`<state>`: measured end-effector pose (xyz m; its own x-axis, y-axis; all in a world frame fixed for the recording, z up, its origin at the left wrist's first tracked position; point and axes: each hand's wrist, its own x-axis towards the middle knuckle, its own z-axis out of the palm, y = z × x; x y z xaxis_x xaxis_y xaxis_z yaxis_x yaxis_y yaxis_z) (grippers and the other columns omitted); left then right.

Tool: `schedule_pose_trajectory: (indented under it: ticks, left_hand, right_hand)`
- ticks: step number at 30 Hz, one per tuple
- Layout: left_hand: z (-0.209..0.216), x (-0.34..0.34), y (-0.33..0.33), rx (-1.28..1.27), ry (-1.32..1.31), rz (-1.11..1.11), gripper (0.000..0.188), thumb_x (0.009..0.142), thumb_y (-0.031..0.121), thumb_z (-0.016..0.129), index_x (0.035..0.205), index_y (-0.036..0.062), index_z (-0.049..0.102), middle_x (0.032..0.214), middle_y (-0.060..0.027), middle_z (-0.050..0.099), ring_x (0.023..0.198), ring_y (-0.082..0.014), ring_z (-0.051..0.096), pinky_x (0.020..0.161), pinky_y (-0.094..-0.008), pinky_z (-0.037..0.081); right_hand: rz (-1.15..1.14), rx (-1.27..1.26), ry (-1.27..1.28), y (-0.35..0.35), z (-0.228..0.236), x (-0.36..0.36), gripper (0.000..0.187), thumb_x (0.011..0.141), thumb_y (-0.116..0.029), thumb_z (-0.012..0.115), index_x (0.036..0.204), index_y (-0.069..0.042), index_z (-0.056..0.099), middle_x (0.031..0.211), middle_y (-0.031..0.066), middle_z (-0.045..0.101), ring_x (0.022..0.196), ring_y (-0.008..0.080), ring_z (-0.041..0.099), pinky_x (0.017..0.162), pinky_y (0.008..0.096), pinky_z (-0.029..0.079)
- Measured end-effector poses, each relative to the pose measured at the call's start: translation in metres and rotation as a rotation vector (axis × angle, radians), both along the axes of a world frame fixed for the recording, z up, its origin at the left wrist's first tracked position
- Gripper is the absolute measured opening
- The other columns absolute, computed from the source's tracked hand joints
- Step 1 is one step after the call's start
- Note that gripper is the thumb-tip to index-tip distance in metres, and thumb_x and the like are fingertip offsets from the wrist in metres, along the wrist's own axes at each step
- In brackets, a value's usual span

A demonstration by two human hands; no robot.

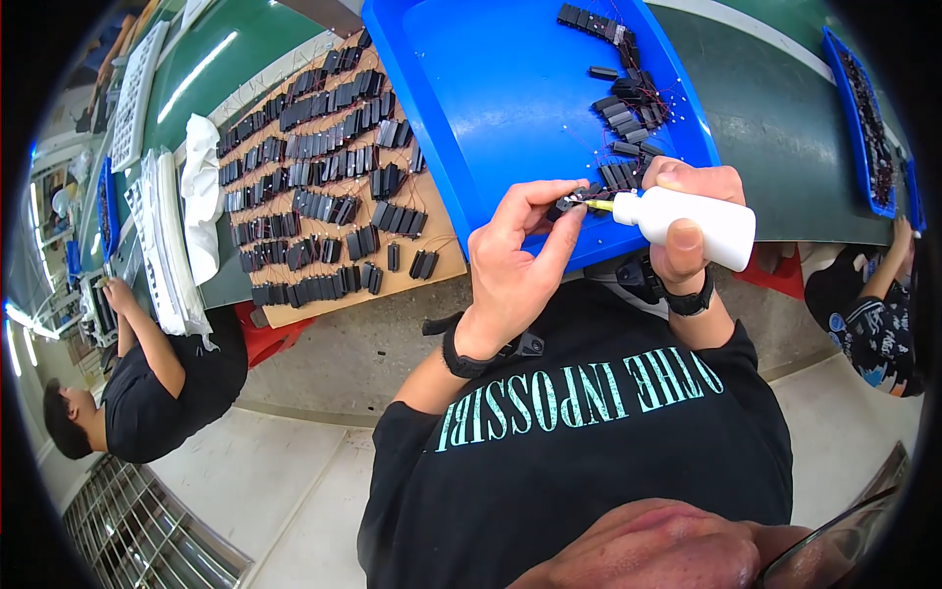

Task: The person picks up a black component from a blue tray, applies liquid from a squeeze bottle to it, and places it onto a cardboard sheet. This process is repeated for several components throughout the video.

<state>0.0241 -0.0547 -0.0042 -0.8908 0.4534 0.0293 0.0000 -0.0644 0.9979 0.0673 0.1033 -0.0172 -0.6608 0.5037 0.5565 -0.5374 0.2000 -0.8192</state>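
Observation:
My left hand (520, 257) pinches a small black block-shaped part (563, 206) with thin wires between thumb and fingertips, over the near edge of a blue tray (491, 98). My right hand (699, 181) is wrapped round a white squeeze bottle (711, 226), tipped on its side. Its narrow yellowish nozzle (601, 204) points left and meets the part or stops just short of it; I cannot tell which. Inside the tray, along its right side, lie several more black blocks (620, 116) with dark and red wires. My fingers partly hide the held part.
Left of the tray, a brown board (437, 257) carries rows of black wired blocks (329, 162). White wrapping (202, 196) lies beyond it on the green table (235, 74). Another blue tray (863, 128) stands far right. One person (167, 383) sits at left, another (868, 314) at right.

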Motion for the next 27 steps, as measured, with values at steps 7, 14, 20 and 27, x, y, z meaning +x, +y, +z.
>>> schedule_pose_trajectory:
  ticks: [7, 14, 20, 27]
  left_hand:
    - [0.002, -0.002, -0.012, -0.043, -0.014, -0.024, 0.021, 0.088, -0.004, 0.060, 0.109, -0.0028, 0.057, 0.111, -0.0148, 0.066, 0.093, -0.0123, 0.065, 0.078, -0.0219, 0.052]
    - [0.015, 0.004, -0.033, -0.138, 0.379, 0.146, 0.022, 0.081, -0.005, 0.068, 0.102, 0.0015, 0.067, 0.101, -0.0094, 0.066, 0.081, -0.0076, 0.061, 0.064, -0.0190, 0.049]
    - [0.024, 0.028, -0.088, -0.379, 0.321, 0.355, 0.024, 0.076, 0.001, 0.074, 0.099, 0.0043, 0.070, 0.093, -0.0061, 0.064, 0.060, -0.0095, 0.057, 0.052, -0.0236, 0.045]
    - [-0.002, 0.037, -0.099, -0.469, 0.038, 0.412, 0.021, 0.080, 0.007, 0.071, 0.101, 0.0039, 0.068, 0.078, -0.0078, 0.067, 0.056, -0.0105, 0.060, 0.051, -0.0244, 0.046]
  right_hand:
    - [0.080, 0.051, 0.036, 0.005, -0.001, -0.002, 0.047, 0.085, -0.049, 0.063, 0.095, -0.004, 0.053, 0.066, 0.0044, 0.047, 0.051, 0.0133, 0.040, 0.048, 0.0281, 0.032]
    - [-0.023, -0.036, 0.169, 0.012, -0.002, -0.004, 0.048, 0.087, -0.051, 0.053, 0.094, -0.004, 0.053, 0.067, 0.0074, 0.048, 0.055, 0.0164, 0.044, 0.051, 0.0301, 0.035]
    - [-0.126, -0.017, 0.127, 0.015, -0.005, -0.005, 0.048, 0.086, -0.051, 0.052, 0.094, -0.004, 0.054, 0.069, 0.0089, 0.052, 0.062, 0.0185, 0.051, 0.058, 0.0315, 0.040]
    - [-0.103, -0.053, 0.123, 0.013, -0.002, -0.004, 0.049, 0.085, -0.051, 0.054, 0.094, -0.003, 0.055, 0.070, 0.0091, 0.052, 0.062, 0.0181, 0.051, 0.059, 0.0310, 0.040]
